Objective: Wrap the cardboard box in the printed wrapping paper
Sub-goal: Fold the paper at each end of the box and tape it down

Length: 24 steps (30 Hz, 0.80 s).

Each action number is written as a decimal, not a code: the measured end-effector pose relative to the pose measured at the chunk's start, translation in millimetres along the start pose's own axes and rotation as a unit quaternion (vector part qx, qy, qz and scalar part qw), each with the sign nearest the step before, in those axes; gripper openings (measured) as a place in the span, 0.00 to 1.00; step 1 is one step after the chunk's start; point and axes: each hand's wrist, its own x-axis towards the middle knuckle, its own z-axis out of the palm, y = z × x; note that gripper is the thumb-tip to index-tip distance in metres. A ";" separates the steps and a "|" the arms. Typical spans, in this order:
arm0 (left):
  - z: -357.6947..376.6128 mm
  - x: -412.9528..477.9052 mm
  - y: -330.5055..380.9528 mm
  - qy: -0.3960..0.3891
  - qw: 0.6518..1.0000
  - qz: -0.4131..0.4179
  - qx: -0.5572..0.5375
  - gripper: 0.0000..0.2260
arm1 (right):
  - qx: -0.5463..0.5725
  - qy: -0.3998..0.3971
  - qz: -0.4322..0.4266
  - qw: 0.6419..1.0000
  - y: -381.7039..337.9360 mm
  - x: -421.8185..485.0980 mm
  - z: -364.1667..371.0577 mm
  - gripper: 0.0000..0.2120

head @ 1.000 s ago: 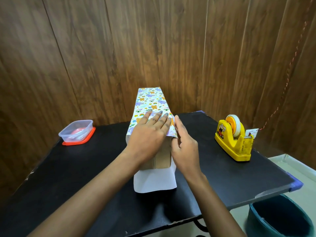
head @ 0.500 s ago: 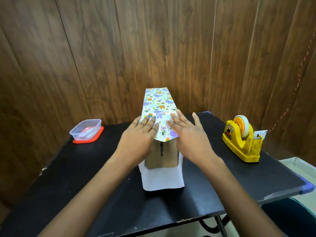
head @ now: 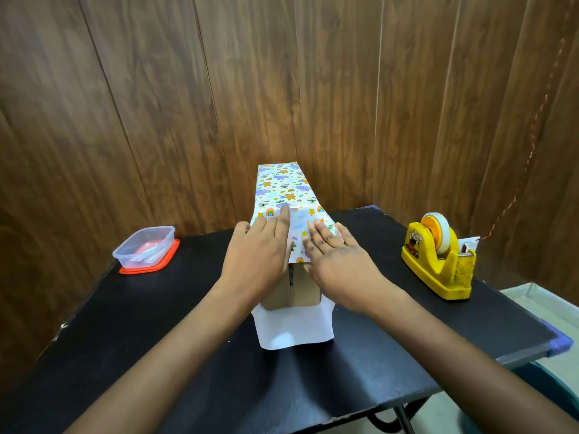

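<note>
- Both hands lie flat on top of the wrapped package. The left hand (head: 257,258) has straight fingers pressing the printed wrapping paper (head: 282,186) down, and it grips nothing.
- The right hand (head: 338,261) rests just beside it, fingers spread and extended on the same paper, with nothing held.
- The cardboard box (head: 300,289) sits directly under both palms. Its bare brown end faces the person below the wrists, and the paper is draped over its top.
- A white flap of the paper's underside lies on the tabletop between the forearms.
- The black table (head: 156,339) carries everything, and it looks scuffed along its left edge.
- Well off to the right of the right hand stands a yellow tape dispenser (head: 438,264).
- Out to the left of the left hand sits a clear plastic container (head: 145,249) on a red lid (head: 150,268).
- Beyond the fingertips, dark wood panelling (head: 156,104) closes in the corner, and a thin red cord (head: 532,136) hangs down it on the right.
</note>
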 end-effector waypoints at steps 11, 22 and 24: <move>15.0 36.2 -17.0 -0.083 0.993 0.017 -0.088 0.19 | 0.510 0.233 0.257 0.787 25.3 26.6 -1.6 0.18; 11.6 34.9 -13.8 -0.059 0.991 0.003 -0.118 0.19 | 0.619 0.103 0.127 0.768 6.1 -21.9 29.1 0.38; 10.3 34.6 -13.1 -0.056 0.991 0.005 -0.121 0.18 | 0.491 0.162 0.158 0.841 -8.6 -12.0 39.0 0.39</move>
